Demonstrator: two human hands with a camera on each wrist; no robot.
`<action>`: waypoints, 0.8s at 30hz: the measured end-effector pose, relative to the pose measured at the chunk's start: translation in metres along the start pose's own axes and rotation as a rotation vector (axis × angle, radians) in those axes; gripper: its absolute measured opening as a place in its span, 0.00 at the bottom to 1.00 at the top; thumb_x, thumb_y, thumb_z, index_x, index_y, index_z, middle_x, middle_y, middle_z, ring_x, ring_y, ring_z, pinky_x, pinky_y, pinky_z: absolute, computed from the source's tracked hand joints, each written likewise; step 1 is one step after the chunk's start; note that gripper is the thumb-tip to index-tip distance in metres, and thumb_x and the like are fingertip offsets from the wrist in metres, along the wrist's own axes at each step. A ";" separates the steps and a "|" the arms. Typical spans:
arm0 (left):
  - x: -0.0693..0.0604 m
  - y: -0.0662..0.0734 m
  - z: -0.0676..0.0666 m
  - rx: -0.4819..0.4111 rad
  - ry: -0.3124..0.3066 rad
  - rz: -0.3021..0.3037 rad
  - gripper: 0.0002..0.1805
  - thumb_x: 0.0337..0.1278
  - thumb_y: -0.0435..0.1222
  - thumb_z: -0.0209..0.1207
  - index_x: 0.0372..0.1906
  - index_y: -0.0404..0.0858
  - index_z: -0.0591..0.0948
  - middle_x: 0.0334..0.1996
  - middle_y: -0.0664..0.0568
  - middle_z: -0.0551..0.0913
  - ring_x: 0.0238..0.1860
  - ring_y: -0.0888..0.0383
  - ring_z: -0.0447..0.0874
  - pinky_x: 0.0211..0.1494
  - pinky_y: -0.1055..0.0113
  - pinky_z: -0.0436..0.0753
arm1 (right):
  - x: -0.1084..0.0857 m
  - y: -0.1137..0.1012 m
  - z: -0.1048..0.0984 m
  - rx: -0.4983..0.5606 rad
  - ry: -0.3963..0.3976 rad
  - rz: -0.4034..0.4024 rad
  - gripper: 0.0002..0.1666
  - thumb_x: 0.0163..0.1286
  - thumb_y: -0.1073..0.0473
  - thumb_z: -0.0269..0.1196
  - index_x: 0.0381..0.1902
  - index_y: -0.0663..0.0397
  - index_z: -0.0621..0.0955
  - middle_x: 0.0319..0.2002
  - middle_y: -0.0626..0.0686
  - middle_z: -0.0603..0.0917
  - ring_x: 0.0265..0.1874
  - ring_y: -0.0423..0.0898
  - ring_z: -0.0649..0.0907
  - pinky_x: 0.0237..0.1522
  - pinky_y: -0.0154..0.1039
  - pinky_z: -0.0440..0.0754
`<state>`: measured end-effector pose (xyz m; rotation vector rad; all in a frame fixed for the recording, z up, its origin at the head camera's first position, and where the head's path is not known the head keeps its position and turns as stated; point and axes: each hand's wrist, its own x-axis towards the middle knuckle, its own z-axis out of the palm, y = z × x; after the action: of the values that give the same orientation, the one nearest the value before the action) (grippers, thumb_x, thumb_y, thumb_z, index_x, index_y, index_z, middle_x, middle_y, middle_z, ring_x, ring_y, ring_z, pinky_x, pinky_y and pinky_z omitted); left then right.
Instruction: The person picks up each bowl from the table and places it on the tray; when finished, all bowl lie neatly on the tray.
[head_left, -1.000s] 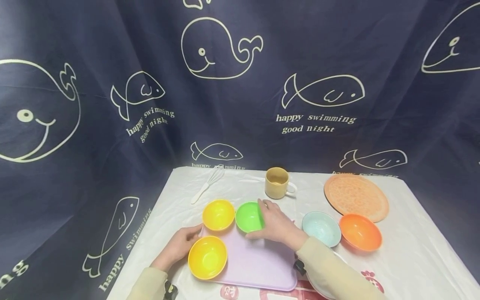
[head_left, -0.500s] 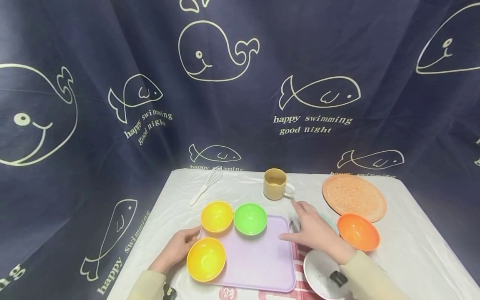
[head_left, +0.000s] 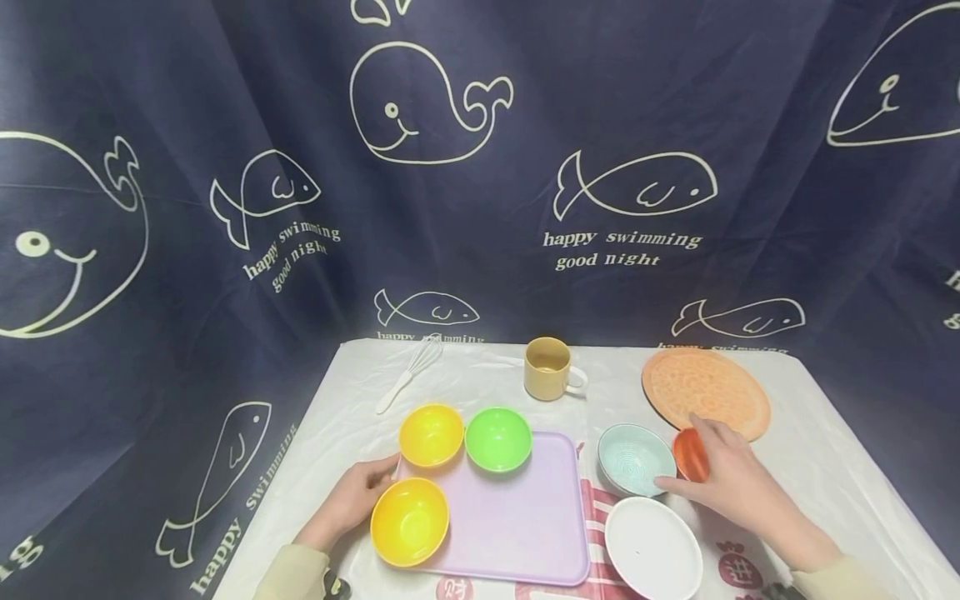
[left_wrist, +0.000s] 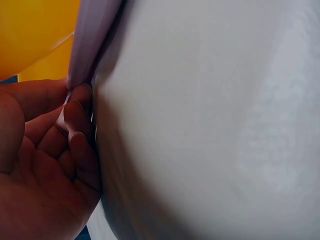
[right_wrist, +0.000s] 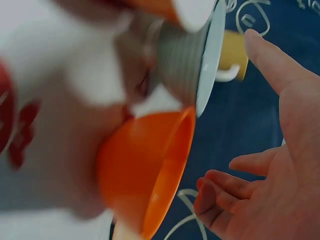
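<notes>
My left hand (head_left: 351, 502) pinches the left edge of the lilac tray (head_left: 525, 533) between thumb and curled fingers, as the left wrist view shows. Two yellow bowls (head_left: 411, 523) and a green bowl (head_left: 498, 439) stand on or over the tray's left and back edges. With fingers spread, my right hand (head_left: 738, 483) hovers over the orange bowl (head_left: 690, 455), hiding much of it. The thumb is near the rim of the light blue bowl (head_left: 633, 458). In the right wrist view the orange bowl (right_wrist: 142, 165) is beside the open palm (right_wrist: 300, 170).
A white bowl (head_left: 652, 547) stands in front of the light blue one. Farther back are a mustard mug (head_left: 547, 370) with a white handle, a whisk (head_left: 408, 375) and a round orange-brown board (head_left: 705, 392). A dark printed curtain (head_left: 465, 208) hangs behind the table.
My right hand has left the green bowl and moved right, past the light blue bowl, to the orange one. The green bowl stays at the tray's back edge. My left hand has kept its place.
</notes>
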<state>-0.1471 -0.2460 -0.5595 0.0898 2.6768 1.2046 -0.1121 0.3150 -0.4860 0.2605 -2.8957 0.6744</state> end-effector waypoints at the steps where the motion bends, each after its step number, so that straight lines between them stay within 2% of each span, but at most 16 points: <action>1: 0.000 0.000 0.000 0.001 0.000 -0.001 0.25 0.71 0.33 0.62 0.71 0.41 0.79 0.66 0.43 0.81 0.68 0.37 0.76 0.69 0.37 0.73 | -0.002 0.006 -0.001 0.004 0.009 0.005 0.74 0.48 0.31 0.81 0.73 0.79 0.63 0.64 0.81 0.68 0.62 0.81 0.68 0.58 0.80 0.68; 10: 0.000 -0.001 -0.002 0.005 0.002 -0.019 0.25 0.72 0.33 0.62 0.71 0.43 0.79 0.66 0.45 0.81 0.69 0.38 0.76 0.69 0.37 0.74 | -0.016 0.043 -0.001 0.003 0.048 0.060 0.74 0.45 0.34 0.83 0.73 0.78 0.63 0.64 0.80 0.67 0.60 0.80 0.67 0.55 0.79 0.68; 24: 0.000 0.000 0.000 0.014 -0.004 -0.019 0.24 0.72 0.34 0.62 0.71 0.43 0.79 0.66 0.44 0.82 0.69 0.38 0.76 0.69 0.37 0.74 | -0.017 0.065 0.009 0.013 -0.025 0.117 0.75 0.49 0.34 0.82 0.73 0.84 0.59 0.64 0.83 0.64 0.59 0.81 0.68 0.57 0.81 0.67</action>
<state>-0.1474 -0.2458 -0.5600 0.0680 2.6773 1.1783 -0.1104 0.3709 -0.5251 0.1027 -2.9498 0.7135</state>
